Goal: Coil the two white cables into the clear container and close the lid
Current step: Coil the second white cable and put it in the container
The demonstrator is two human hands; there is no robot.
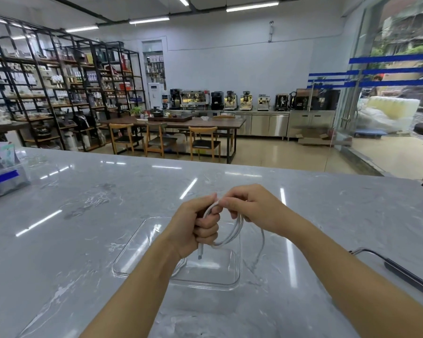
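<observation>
The cable (232,234) is up in the air over the container (206,280), looped a few times, with one plug end dangling down just below the left hand (193,229). Left grip is clenched around the loops; right hand (250,207) at about 2 o'clock from it is pinching the strand at the top. The container sits open on the counter (83,215), and a second cable (180,268) shows inside it by the left wrist. Lid (142,242) lies at its 10 o'clock, touching or overlapping, can't tell which.

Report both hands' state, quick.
Left hand: closed around the white cable coil.
Right hand: pinching the same cable's top.
</observation>
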